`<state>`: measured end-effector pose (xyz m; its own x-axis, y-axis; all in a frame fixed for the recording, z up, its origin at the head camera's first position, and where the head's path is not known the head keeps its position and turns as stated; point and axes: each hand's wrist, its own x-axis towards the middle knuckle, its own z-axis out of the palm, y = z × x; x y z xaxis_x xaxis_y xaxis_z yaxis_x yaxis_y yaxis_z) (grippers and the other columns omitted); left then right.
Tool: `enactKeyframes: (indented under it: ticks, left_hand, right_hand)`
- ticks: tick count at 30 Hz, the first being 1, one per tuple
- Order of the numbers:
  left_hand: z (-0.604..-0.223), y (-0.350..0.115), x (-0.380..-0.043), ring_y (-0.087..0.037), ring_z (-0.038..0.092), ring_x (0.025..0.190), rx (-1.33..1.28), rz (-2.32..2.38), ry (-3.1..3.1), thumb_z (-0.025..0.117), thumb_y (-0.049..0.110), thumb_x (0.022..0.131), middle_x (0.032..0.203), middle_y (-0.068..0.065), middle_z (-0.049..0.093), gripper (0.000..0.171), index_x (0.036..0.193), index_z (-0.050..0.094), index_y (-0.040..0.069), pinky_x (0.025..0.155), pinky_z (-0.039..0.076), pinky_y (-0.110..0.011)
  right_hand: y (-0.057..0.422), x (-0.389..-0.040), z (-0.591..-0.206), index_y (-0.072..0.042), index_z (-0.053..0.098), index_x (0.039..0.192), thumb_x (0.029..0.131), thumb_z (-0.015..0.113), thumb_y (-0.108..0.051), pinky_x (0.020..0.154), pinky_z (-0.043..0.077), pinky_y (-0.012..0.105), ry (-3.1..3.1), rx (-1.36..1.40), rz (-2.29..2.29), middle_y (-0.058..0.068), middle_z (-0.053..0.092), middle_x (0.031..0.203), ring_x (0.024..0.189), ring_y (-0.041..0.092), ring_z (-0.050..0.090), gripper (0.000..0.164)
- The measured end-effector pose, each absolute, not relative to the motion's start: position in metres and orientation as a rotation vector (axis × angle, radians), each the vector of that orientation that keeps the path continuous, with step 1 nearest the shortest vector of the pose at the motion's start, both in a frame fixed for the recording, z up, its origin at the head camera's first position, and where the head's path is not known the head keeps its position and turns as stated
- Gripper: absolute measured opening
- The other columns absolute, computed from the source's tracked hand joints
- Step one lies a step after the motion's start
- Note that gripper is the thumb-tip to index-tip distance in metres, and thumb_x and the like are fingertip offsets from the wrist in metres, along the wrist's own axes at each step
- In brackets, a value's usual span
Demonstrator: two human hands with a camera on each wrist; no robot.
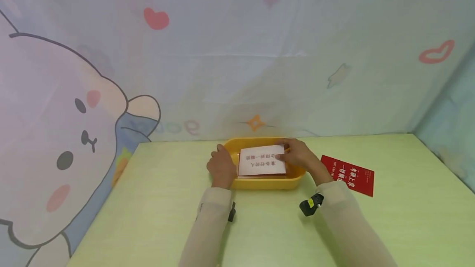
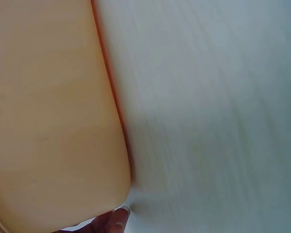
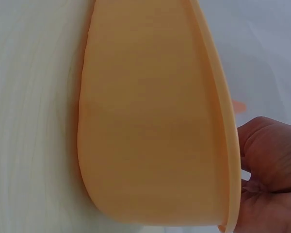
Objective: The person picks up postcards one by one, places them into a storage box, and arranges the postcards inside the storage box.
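A yellow plastic basket (image 1: 265, 184) stands on the table near the back wall. My left hand (image 1: 221, 167) grips its left end; in the left wrist view a fingertip (image 2: 120, 218) shows at the corner of the basket wall. A white card (image 1: 261, 161) with printed characters lies over the basket's inside, and a reddish edge shows beneath it. My right hand (image 1: 298, 153) reaches over the right end and pinches the card's right edge. From the right wrist, this hand (image 3: 271, 170) appears just beyond the basket rim (image 3: 227, 114).
A red card (image 1: 356, 176) with white characters lies on the table right of the basket, partly behind the right wrist. The pale table (image 1: 159, 217) meets a printed cloth wall (image 1: 230, 73) behind. Small black cameras (image 1: 311, 205) sit on the wrists.
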<state>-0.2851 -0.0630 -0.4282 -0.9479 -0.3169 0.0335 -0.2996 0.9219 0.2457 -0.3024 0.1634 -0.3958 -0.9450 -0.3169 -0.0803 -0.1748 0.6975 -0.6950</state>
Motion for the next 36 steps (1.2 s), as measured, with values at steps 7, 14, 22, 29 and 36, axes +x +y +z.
enactKeyframes:
  ticks: [7, 14, 22, 29, 36]
  left_hand:
    - [-0.428, -0.062, -0.281, -0.030, 0.059, 0.075, 0.481, -0.385, -3.010, 0.069, 0.017, 0.078, 0.093, -0.019, 0.056, 0.049, 0.112, 0.038, 0.001, 0.067, 0.053, -0.041]
    - [-0.430, -0.064, -0.281, -0.030, 0.059, 0.074, 0.480, -0.398, -2.993, 0.072, 0.015, 0.075, 0.093, -0.019, 0.056, 0.049, 0.109, 0.039, 0.001, 0.067, 0.052, -0.042]
    - [-0.427, -0.063, -0.278, -0.030, 0.059, 0.075, 0.477, -0.396, -3.001, 0.072, 0.016, 0.075, 0.093, -0.018, 0.056, 0.051, 0.111, 0.039, 0.001, 0.067, 0.053, -0.042]
    - [-0.427, -0.064, -0.277, -0.030, 0.060, 0.074, 0.478, -0.401, -2.984, 0.074, 0.016, 0.073, 0.094, -0.018, 0.057, 0.053, 0.111, 0.039, 0.001, 0.067, 0.053, -0.042]
    - [-0.427, -0.064, -0.276, -0.030, 0.060, 0.073, 0.470, -0.396, -2.988, 0.076, 0.015, 0.072, 0.093, -0.018, 0.057, 0.055, 0.111, 0.039, 0.001, 0.066, 0.053, -0.042]
  right_hand:
    - [0.158, -0.304, -0.402, 0.001, 0.046, 0.133, 0.086, 0.065, -0.013, 0.090, 0.047, 0.050, 2.775, -0.440, -1.006, 0.027, 0.055, 0.119, 0.101, 0.036, 0.053, 0.052]
    - [0.150, -0.303, -0.405, 0.008, 0.046, 0.129, 0.084, 0.066, -0.012, 0.091, 0.046, 0.049, 2.889, -0.487, -0.883, 0.029, 0.057, 0.119, 0.103, 0.037, 0.054, 0.053]
    - [0.142, -0.297, -0.406, 0.012, 0.048, 0.125, 0.075, 0.074, -0.012, 0.102, 0.035, 0.052, 2.950, -0.458, -0.890, 0.029, 0.053, 0.125, 0.112, 0.039, 0.046, 0.061]
    - [0.136, -0.294, -0.409, 0.011, 0.047, 0.126, 0.073, 0.076, -0.012, 0.105, 0.032, 0.051, 2.943, -0.417, -0.891, 0.029, 0.049, 0.128, 0.114, 0.039, 0.041, 0.065]
    - [0.131, -0.289, -0.410, 0.008, 0.047, 0.126, 0.074, 0.076, -0.012, 0.102, 0.035, 0.050, 2.930, -0.337, -0.874, 0.029, 0.046, 0.127, 0.110, 0.038, 0.041, 0.063]
